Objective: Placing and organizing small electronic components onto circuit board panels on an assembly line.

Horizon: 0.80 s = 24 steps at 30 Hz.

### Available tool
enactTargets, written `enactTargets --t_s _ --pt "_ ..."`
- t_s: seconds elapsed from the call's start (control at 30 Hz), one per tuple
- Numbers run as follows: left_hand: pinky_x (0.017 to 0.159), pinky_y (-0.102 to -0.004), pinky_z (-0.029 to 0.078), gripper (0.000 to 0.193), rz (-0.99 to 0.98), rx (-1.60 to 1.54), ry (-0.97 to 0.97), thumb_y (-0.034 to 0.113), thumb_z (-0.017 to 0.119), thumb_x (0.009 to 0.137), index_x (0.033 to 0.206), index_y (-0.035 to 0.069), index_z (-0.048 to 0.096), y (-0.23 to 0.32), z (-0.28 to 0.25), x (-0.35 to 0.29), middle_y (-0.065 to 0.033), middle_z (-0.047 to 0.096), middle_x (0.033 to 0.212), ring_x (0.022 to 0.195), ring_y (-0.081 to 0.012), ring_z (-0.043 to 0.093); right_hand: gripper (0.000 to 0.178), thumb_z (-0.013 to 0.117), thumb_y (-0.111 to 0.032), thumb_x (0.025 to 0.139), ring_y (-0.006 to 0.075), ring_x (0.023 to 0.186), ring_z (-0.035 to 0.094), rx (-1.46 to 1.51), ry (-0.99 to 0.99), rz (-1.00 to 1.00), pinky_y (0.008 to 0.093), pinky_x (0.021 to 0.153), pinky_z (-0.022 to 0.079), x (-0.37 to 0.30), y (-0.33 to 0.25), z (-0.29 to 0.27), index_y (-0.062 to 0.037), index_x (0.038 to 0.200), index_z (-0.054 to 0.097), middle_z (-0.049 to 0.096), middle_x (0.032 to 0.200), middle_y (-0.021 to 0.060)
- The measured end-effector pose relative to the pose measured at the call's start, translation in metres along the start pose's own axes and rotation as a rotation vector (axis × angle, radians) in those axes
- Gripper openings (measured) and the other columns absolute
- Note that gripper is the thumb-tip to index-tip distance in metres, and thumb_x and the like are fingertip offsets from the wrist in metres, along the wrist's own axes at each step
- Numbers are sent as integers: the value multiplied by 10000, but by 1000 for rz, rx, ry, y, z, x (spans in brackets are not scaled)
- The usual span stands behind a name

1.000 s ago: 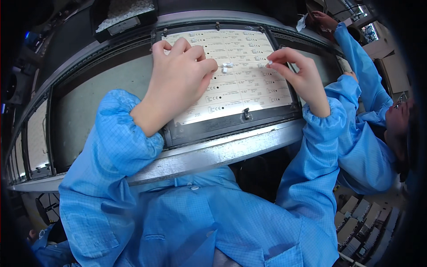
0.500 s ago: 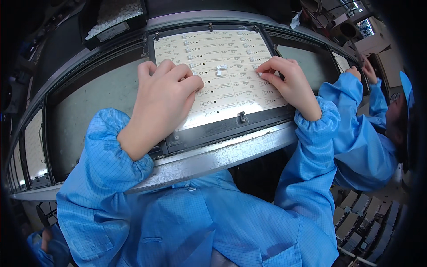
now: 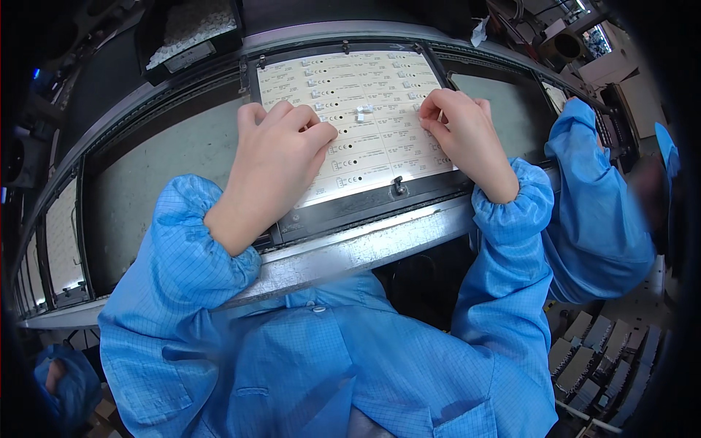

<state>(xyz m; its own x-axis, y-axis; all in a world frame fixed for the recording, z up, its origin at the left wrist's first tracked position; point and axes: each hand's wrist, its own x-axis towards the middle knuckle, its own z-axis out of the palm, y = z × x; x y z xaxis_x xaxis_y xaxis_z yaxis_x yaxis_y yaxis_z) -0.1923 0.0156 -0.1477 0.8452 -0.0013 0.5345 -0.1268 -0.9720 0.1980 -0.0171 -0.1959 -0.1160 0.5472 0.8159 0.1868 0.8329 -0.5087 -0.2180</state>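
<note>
A white printed circuit board panel, marked off in repeated sections, lies in a dark frame in front of me. Small white connectors stand in columns on its upper sections. Two or three loose white connectors lie together near its middle. My left hand rests over the panel's left side, its fingers curled and thumb and forefinger close together; whatever they hold is hidden. Over the right side my right hand pinches with thumb and forefinger at the board's surface, and what is between those fingertips is too small to make out.
The frame sits on a conveyor with a metal front rail. A black bin of white parts stands at the far left. To my right a co-worker's blue sleeve reaches over the line. Rows of stacked parts lie at lower right.
My right hand has shifted slightly left, its thumb and forefinger drawn closer together. My left hand has barely moved. The co-worker's arms have changed position at the right.
</note>
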Motion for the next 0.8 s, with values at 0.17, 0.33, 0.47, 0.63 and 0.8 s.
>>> enactTargets --t_s 0.17,0.33,0.47,0.63,0.8 --pt "868 -388 356 39 4 -30 -47 150 692 864 889 150 722 1 -4 1 19 640 863 890 -172 578 109 676 -74 873 223 849 620 74 96 -188 351 909 360 15 -13 9 -70 981 659 649 909 78" --pt "859 -382 360 49 -10 -50 -22 138 684 869 901 139 720 -4 -3 1 18 659 881 892 -176 596 134 676 -89 881 258 867 636 115 62 -402 349 825 482 29 -34 26 -41 1004 659 655 937 91" --pt "859 -386 362 73 -93 -141 -18 120 677 864 923 131 718 -4 -3 5 -2 680 885 916 -198 606 100 658 -104 901 266 895 629 226 1 -318 357 825 472 27 -32 27 -49 984 664 656 924 89" --pt "859 -391 360 73 -91 -155 -83 121 674 863 921 126 719 -4 -7 5 -12 698 859 924 -211 606 90 667 -67 881 287 833 636 112 138 -406 365 740 527 30 -33 31 -20 958 662 661 898 105" --pt "868 -367 347 89 -105 -75 -51 101 698 851 932 107 733 -5 -6 5 -19 706 890 944 -212 602 104 657 -50 890 285 846 648 261 87 -335 340 731 530 29 -31 26 4 978 650 660 934 133"
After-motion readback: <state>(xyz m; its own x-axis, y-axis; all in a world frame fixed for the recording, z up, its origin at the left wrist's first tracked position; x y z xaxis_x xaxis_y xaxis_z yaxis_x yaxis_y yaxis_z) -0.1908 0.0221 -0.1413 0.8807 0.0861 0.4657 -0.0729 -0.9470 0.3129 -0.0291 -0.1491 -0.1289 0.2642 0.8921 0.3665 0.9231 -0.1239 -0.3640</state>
